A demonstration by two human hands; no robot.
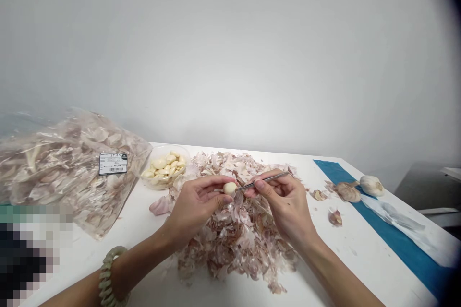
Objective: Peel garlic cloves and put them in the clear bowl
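My left hand (194, 208) pinches a peeled, cream-coloured garlic clove (229, 188) between thumb and fingertips. My right hand (284, 204) grips slim metal tweezers (264, 181) like a pen, with their tip reaching the clove. Both hands hover over a wide heap of papery pink-and-white garlic skins (230, 244). To the far left of the heap, a clear plastic bowl (163, 169) holds several peeled cloves. Around my left wrist is a pale green coiled bracelet (111, 276).
A large clear plastic bag of garlic skins (68, 172), with a printed label (113, 163), lies on the white table (360, 268) at left. On the right are a blue strip (399, 232), a whole garlic bulb (371, 185), a partly broken bulb (348, 192) and loose cloves.
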